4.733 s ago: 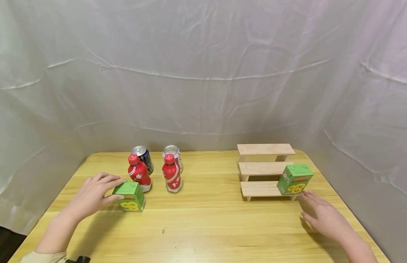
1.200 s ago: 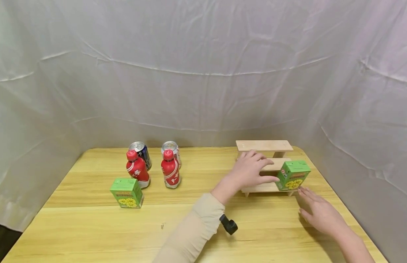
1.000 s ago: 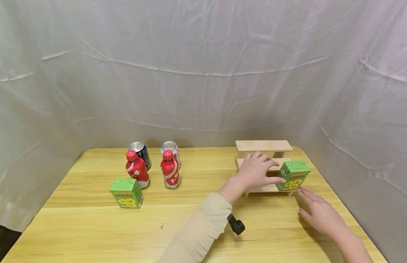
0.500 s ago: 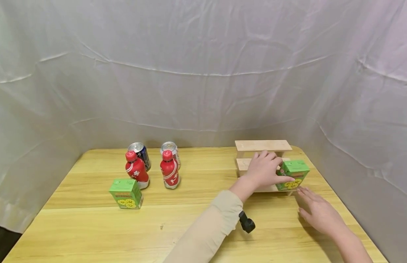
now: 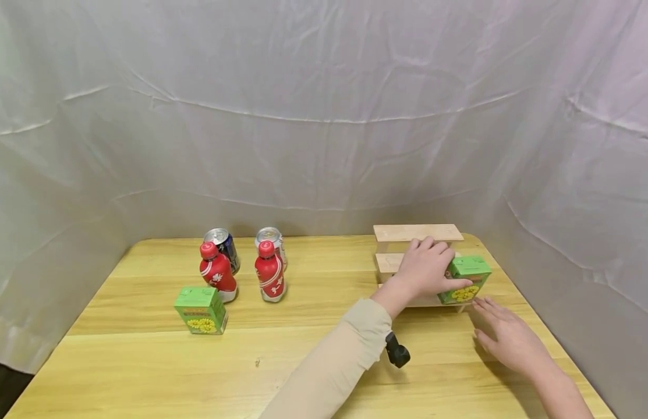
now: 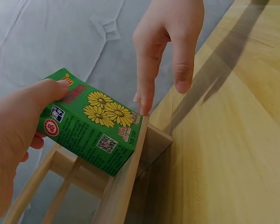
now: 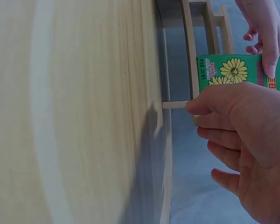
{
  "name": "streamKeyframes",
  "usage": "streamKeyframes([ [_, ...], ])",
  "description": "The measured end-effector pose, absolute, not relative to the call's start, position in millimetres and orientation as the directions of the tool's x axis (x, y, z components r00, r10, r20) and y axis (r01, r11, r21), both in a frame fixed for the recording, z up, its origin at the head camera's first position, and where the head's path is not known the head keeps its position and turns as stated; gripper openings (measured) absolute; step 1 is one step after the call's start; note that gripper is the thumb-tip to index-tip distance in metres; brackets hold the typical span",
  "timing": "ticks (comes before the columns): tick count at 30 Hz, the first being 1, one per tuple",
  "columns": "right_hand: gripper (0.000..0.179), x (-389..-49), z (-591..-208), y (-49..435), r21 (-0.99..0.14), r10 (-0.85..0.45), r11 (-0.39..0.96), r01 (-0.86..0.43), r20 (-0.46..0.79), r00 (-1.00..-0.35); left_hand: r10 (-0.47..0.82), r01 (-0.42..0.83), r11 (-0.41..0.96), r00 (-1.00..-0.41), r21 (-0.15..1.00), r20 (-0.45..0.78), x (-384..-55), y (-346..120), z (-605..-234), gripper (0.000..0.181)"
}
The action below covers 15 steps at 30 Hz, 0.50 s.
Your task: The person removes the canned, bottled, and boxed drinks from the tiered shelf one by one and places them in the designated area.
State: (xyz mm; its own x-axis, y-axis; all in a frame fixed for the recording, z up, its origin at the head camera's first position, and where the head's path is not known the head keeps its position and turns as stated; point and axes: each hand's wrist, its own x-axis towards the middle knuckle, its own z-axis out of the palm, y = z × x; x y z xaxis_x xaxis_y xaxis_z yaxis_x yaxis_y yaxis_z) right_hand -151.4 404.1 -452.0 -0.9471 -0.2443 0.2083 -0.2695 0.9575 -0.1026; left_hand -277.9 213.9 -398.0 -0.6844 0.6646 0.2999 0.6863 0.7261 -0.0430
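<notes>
A green drink carton with yellow flowers stands on the lowest tier of a small wooden step shelf, at its right end. My left hand grips this carton; in the left wrist view the thumb lies across the flowered face of the carton and fingertips show behind it. Beside the shelf's front right corner is my right hand. Its fingertips touch the end of the lowest board in the left wrist view, with the thumb apart and nothing held. The left hand hides part of the two lower tiers.
On the left of the wooden table stand a second green carton, two red bottles and, behind them, a dark blue can and a silver-white can. Grey cloth encloses the back and sides.
My left hand has left the carton on the left, crossed right to the shelf, and closed round the carton there. The right hand has stayed at the shelf's corner.
</notes>
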Motion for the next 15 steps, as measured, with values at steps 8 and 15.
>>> streamKeyframes([
  [8,0.064,-150.2,-456.4,403.7,-0.09,-0.249,0.956,-0.279,0.254,-0.935,0.643,0.691,0.723,-0.68,0.013,0.353,-279.0,205.3,-405.5,0.06],
  [15,0.065,-148.8,-456.2,401.6,-0.077,-0.247,0.958,-0.275,0.261,-0.933,0.612,0.677,0.735,-0.692,0.049,0.384,-276.0,194.9,-406.2,0.065],
])
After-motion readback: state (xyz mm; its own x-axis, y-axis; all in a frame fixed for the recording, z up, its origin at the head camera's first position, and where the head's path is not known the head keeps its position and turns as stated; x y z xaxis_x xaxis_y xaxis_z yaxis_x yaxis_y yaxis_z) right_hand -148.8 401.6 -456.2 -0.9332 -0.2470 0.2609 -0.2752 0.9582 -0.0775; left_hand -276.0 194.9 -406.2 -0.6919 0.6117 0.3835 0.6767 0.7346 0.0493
